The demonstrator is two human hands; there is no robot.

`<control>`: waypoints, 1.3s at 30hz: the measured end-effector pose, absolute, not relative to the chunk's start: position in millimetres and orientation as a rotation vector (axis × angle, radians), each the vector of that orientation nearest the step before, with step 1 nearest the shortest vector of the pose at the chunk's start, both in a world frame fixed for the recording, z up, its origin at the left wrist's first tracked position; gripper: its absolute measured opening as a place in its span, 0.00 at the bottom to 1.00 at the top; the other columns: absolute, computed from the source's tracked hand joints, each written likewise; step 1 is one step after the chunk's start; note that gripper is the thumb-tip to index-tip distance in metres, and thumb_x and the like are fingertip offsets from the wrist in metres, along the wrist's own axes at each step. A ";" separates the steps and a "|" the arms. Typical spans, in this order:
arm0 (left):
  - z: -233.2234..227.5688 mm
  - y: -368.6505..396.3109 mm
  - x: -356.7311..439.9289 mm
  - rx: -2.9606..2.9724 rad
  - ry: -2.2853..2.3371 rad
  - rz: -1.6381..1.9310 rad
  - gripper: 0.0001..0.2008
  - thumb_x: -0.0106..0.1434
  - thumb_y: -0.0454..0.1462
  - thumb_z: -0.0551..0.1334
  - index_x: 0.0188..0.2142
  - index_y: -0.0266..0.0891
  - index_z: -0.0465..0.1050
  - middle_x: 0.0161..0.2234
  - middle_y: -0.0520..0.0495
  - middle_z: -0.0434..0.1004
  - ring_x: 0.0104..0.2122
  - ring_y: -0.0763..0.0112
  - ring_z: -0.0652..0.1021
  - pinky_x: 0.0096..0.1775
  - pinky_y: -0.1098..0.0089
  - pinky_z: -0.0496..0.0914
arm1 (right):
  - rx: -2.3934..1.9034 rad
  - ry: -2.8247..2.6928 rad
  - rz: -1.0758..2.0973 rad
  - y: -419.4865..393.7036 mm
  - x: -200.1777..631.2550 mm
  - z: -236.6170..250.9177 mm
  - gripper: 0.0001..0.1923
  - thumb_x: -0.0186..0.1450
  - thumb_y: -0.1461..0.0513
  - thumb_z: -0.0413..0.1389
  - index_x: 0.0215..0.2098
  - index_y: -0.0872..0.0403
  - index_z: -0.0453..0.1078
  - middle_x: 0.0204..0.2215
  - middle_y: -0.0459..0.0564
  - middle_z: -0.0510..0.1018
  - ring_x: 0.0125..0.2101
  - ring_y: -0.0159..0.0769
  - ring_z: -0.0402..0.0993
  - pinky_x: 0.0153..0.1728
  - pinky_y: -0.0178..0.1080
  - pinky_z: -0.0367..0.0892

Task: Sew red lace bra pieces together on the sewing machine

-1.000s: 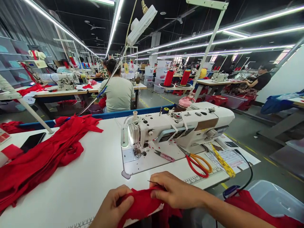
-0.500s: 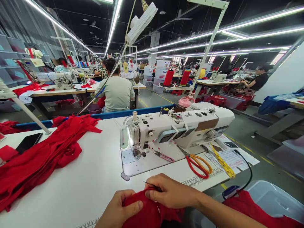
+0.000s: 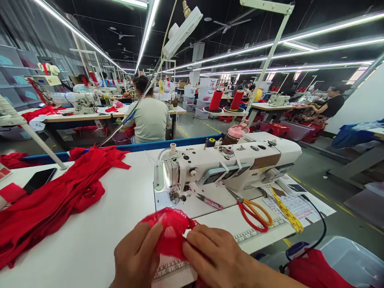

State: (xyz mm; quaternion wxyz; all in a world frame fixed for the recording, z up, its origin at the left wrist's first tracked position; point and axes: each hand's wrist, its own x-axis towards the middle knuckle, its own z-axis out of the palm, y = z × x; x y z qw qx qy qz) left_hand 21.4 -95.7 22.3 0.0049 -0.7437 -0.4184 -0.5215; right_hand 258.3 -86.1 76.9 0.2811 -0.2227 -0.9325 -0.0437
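Observation:
Between my two hands is a piece of red fabric (image 3: 171, 236) with a lacy upper edge, held above the front of the table. My left hand (image 3: 136, 252) grips its left side, thumb on top. On the right side, my right hand (image 3: 214, 256) pinches the fabric with curled fingers. Just beyond the fabric stands a white sewing machine (image 3: 228, 160), its needle area close to the lacy edge. On the machine bed lie small pink thread snips (image 3: 210, 201) and scissors (image 3: 253, 212) with red and orange handles.
Red fabric pieces (image 3: 60, 200) lie heaped at left beside a black phone (image 3: 40, 179). A yellow tape measure (image 3: 286, 210) rests on papers at right. A clear plastic bin (image 3: 351, 256) stands lower right. A seated person (image 3: 150, 116) works ahead.
Both hands have lifted and turned the red fabric, and its lacy edge now shows near the machine. A thin dark pointed thing at my right hand is no longer visible. The view has shifted slightly.

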 end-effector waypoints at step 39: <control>30.9 -111.8 18.1 -2.729 -1.804 -2.011 0.08 0.57 0.30 0.57 0.35 0.43 0.69 0.36 0.48 0.68 0.36 0.65 0.73 0.37 0.69 0.70 | -0.737 -2.167 0.632 -83.4 213.2 43.3 0.08 0.62 0.70 0.49 0.36 0.51 0.61 0.37 0.49 0.70 0.35 0.36 0.68 0.33 0.36 0.67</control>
